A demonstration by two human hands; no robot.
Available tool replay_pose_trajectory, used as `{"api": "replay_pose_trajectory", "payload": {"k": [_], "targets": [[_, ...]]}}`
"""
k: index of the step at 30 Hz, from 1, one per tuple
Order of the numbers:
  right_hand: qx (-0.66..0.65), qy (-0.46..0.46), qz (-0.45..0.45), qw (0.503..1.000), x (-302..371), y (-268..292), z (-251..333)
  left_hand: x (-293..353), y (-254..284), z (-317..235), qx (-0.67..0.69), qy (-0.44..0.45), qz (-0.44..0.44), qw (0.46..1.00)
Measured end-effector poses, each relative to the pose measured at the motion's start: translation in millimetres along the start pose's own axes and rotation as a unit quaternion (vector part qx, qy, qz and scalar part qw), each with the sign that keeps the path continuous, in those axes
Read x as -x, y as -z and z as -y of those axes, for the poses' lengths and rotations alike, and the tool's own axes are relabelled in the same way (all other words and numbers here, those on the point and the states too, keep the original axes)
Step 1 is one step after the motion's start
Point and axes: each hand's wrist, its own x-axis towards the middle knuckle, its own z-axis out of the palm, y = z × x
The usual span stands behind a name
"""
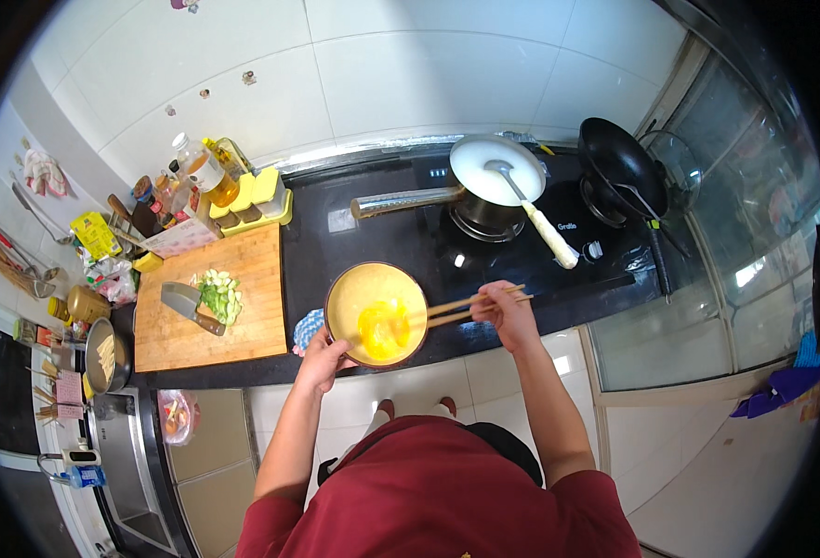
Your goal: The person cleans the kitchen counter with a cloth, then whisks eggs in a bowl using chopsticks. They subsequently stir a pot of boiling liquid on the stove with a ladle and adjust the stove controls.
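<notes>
My left hand (320, 361) grips the rim of a round bowl (350, 296), tilted toward me at the counter's front edge. Bright yellow beaten egg (384, 330) pools in its lower part. Closed around a pair of wooden chopsticks (454, 312), my right hand (508, 312) is just right of the bowl. The chopstick tips reach into the egg and look blurred there. Beside my left hand, a blue-and-white knitted pad (309, 327) lies on the counter, partly hidden by the bowl.
A saucepan (475, 209) of whitish liquid with a ladle (535, 219) stands on the stove; its handle points left. A black wok (615, 163) is at right. On the cutting board (164, 339) lie a cleaver (187, 305) and chopped greens (222, 296). Bottles (207, 177) stand behind it.
</notes>
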Motion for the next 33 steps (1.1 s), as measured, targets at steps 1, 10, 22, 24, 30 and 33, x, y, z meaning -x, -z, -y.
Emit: {"api": "replay_pose_trajectory", "payload": {"k": [1,10,22,24,30,33], "targets": [[0.006,-0.014,0.0,1.0,-3.0,2.6,-5.9,-0.8,0.5,0.6,0.018,0.001,0.002,1.0],[-0.017,-0.056,0.027,0.998,-9.2,6.0,-20.1,-3.4,1.1,-2.5,-0.021,-0.006,-0.002,1.0],[-0.025,-0.048,0.018,0.998,-16.2,11.5,-23.0,-7.2,-0.6,-6.9,-0.033,-0.006,0.019,0.999],[-0.003,-0.07,0.049,0.996,-9.0,11.4,-18.0,-3.6,-5.5,-8.9,-0.054,-0.005,0.007,0.998],[-0.005,-0.034,0.011,0.999,-6.6,14.7,-11.3,-6.6,-9.9,-6.3,-0.061,0.003,0.001,0.998],[-0.009,-0.016,-0.01,1.0,-6.9,16.5,-5.8,-6.8,-14.1,-6.3,-0.069,-0.004,-0.002,0.998]]}}
